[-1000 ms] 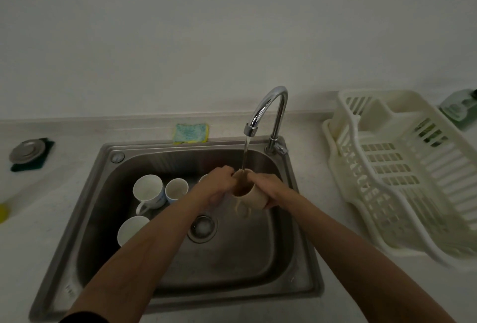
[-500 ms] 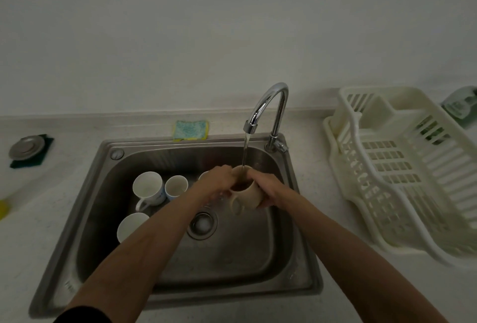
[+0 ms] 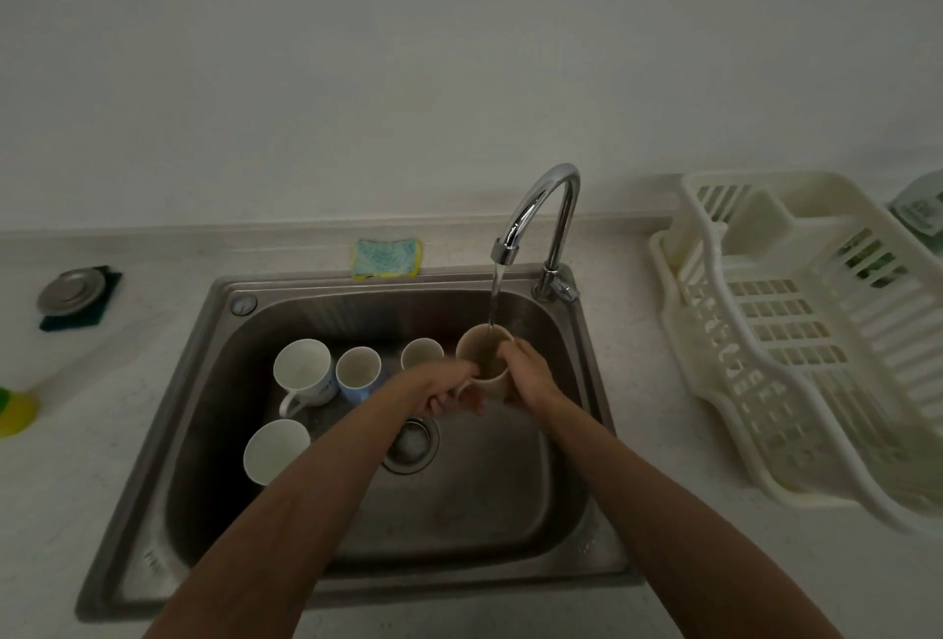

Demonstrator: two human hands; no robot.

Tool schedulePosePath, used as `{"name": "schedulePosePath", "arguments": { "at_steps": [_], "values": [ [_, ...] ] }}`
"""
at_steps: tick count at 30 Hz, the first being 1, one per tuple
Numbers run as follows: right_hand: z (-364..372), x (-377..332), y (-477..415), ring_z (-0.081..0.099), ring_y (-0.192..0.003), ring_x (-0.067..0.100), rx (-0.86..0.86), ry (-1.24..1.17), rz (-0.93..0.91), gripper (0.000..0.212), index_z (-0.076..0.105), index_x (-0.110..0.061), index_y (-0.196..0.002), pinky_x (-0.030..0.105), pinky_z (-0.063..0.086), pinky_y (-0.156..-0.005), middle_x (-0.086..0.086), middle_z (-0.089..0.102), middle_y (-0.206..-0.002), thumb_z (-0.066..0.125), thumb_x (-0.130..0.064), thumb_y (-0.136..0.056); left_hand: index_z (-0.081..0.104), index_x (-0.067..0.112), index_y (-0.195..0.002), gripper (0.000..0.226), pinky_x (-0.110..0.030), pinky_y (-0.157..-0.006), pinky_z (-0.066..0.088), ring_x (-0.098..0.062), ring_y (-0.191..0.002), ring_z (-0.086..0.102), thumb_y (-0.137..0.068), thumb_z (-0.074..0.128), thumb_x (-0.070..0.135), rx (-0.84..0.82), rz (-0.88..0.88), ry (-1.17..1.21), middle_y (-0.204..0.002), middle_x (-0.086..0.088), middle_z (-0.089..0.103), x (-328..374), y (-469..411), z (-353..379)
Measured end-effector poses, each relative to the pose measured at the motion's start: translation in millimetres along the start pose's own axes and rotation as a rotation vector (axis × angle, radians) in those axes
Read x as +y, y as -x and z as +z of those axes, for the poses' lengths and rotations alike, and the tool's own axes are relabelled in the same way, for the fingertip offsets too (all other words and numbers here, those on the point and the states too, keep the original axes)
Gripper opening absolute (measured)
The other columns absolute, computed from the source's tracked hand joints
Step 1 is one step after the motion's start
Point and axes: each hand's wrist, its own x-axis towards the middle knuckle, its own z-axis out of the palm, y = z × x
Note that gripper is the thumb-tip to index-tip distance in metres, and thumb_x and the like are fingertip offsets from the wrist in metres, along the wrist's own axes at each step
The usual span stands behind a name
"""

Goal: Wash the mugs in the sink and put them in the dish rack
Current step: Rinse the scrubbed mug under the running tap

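Here, the left hand (image 3: 443,384) and right hand (image 3: 528,377) both grip a beige mug (image 3: 478,348) beneath the running tap (image 3: 541,209), its mouth tipped up toward the bench's back edge; blurred fingers hide its base.

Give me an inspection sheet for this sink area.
Surface: pale counter with a steel sink set in.
Job's things: beige mug held under the faucet's running water; four more mugs in the sink's left half; dish rack at right, no mugs seen inside.
Clutter: sponge behind the sink; drain stopper on a dark pad; yellow item at left edge.
Hands: left hand grips the beige mug low; right hand curls over its rim.
Cables: nothing seen.
Surroundings: plain wall; green object beyond the rack, unclear.
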Motion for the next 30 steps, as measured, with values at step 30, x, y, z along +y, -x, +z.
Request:
{"name": "schedulePosePath", "arguments": {
  "at_steps": [30],
  "values": [
    [2,-12,7,0.067,-0.092,0.023,0.106,0.763,-0.543,0.02,0.071,-0.009,-0.101,0.032,0.052,-0.085,0.009,0.072,-0.096,0.054,-0.009,-0.092,0.056,0.007,-0.102,0.025,-0.026,-0.057,0.053,-0.019,-0.063,0.063,-0.1,0.039,0.025,0.42,0.193,-0.223,-0.081,-0.01,0.063,-16,12,12]
  ]
}}
